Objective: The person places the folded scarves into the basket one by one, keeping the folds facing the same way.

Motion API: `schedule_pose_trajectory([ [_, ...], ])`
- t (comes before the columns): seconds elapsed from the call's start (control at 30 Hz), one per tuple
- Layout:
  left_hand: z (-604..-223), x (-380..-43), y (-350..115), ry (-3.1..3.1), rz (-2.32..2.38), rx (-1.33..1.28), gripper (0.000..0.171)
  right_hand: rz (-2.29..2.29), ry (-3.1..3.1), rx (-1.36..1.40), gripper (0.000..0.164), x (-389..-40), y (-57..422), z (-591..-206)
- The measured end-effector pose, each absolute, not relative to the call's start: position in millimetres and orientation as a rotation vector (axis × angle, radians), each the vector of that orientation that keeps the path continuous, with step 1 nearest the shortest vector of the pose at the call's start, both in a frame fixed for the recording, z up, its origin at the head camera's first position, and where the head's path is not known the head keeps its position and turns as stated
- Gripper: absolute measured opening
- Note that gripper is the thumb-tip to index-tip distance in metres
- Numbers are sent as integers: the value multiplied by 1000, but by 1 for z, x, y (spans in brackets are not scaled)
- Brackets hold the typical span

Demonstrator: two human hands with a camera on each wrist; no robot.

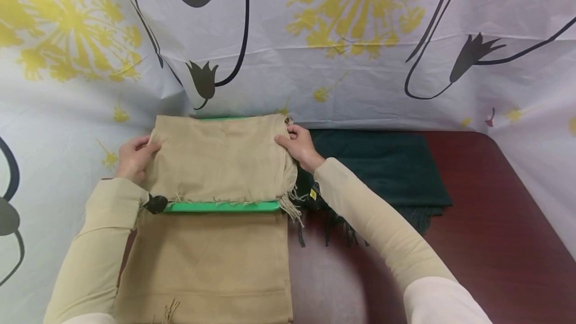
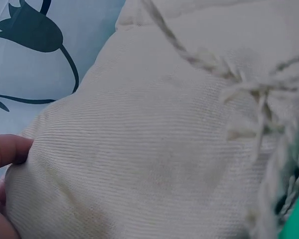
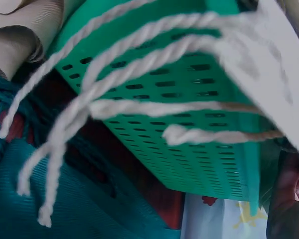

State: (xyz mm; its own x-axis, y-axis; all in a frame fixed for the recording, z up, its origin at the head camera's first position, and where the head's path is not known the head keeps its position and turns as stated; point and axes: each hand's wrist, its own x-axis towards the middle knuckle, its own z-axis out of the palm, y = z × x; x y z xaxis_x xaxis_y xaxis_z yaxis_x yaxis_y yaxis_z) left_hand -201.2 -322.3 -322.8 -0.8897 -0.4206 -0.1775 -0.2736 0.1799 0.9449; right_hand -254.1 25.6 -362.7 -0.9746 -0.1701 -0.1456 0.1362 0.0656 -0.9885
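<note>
A folded beige scarf [image 1: 218, 159] lies over the top of a green slotted plastic basket [image 1: 220, 207]. My left hand [image 1: 134, 158] pinches the scarf's left edge; the left wrist view has its fingers [image 2: 10, 149] on the ribbed cloth. Opposite, my right hand [image 1: 300, 148] pinches the scarf's upper right edge between thumb and fingers. Twisted fringe hangs off the front right corner, and in the right wrist view this fringe [image 3: 70, 114] crosses before the basket's slotted side [image 3: 194, 169]. The scarf hides the basket's inside.
Another beige cloth [image 1: 211, 259] lies flat in front of the basket. To its right, a folded dark green fringed scarf [image 1: 382, 169] rests on the reddish-brown table [image 1: 495, 224]. A white flower-patterned curtain [image 1: 270, 74] hangs behind and at the sides.
</note>
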Motion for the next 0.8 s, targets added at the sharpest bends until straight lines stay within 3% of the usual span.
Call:
schedule_pose_trajectory([
  [0.1, -325, -201, -323, -2352, -1778, 698, 18, -1992, 2116, -38, 31, -254, 25, -365],
  [0.57, -339, -199, -327, -2285, -1894, 657, 18, -1875, 2206, -104, 30, -253, 19, -370],
  [0.63, -340, -199, -327, -2299, -1873, 662, 23, -1854, 2238, -104, 31, -252, 18, -370],
  [0.8, -341, -202, -327, -2396, -1796, 667, 56, -1812, 2351, -122, 34, -251, 15, -370],
])
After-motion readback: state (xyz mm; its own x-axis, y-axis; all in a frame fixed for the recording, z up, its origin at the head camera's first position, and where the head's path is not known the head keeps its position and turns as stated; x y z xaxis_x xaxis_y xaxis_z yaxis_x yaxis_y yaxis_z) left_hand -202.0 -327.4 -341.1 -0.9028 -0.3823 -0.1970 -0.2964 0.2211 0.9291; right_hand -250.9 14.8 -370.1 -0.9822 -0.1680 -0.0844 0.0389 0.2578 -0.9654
